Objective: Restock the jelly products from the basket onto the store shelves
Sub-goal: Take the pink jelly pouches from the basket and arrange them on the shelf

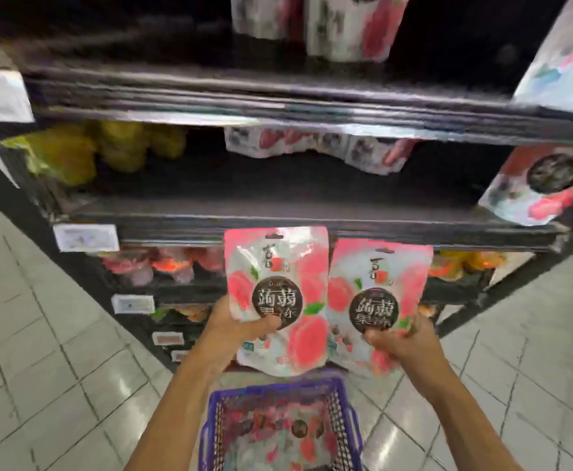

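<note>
A black shelving unit (278, 212) fills most of the view, blurred, its tiers running left to right above a pale tiled floor (40, 351). On the middle tier sit yellow-green packs (84, 147) at the left, a row of pink-and-white pouches (315, 147) further back in the centre, and one more pouch (536, 185) at the right edge; the front of that tier is bare between them. The top tier holds more pink-and-white pouches (315, 25), and the lower tiers show red and orange packs, too blurred to tell apart. White price tags (86, 237) are fixed to the shelf edges at the left. Below, a purple basket (278, 392) stands on the floor between the forearms, with more pink pouches lying inside it. Held upright above the basket and in front of the lower shelf edge are two peach jelly pouches, side by side and nearly touching — the left pouch (274, 294) slightly higher than the right pouch (376, 297). The left hand (234, 328) grips its pouch from the left side, thumb pressed on the front; the right hand (400, 341) is clenched around the bottom of the other.
</note>
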{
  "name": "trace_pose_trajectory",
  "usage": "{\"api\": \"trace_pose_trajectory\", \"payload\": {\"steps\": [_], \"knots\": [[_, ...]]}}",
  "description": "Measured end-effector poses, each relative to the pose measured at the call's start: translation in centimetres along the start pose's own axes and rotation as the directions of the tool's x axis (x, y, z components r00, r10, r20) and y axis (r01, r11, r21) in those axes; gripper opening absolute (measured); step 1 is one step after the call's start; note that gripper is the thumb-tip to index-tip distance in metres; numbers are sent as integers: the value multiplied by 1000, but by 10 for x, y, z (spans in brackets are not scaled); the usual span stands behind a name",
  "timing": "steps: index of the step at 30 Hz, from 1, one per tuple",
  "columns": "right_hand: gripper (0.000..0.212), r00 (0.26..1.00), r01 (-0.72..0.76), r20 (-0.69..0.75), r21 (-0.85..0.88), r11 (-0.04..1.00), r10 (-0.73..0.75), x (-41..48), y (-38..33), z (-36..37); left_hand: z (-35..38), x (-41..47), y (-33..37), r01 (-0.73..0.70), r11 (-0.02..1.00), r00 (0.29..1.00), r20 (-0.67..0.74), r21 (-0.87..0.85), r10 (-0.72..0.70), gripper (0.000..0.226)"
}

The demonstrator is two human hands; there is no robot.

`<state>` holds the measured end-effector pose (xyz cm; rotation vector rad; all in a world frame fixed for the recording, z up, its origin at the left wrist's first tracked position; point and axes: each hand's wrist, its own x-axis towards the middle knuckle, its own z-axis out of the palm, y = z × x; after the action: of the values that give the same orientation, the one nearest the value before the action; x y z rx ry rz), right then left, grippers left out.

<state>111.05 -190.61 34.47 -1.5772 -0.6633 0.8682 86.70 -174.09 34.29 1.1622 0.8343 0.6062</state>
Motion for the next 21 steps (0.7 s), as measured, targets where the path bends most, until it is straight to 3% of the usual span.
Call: {"api": "trace_pose_trajectory", "payload": {"steps": [10, 12, 18, 21], "knots": [[45, 932, 312, -230, 115, 943, -280, -24, -144, -51, 66, -9, 161, -323, 940, 943, 123, 112, 310, 43], [58, 920, 339, -245, 103, 935, -306, -29, -161, -65, 82, -10, 181, -368, 924, 922, 169, 100, 349, 48], [41, 913, 375, -217, 110, 920, -346, -17, -195, -98, 126, 1, 206, -374, 925, 917, 178, 67, 358, 44], [51, 901, 390, -231, 57, 919, -368, 0, -208, -108, 135, 8, 212, -357, 933, 930, 109, 42, 351, 52]]}}
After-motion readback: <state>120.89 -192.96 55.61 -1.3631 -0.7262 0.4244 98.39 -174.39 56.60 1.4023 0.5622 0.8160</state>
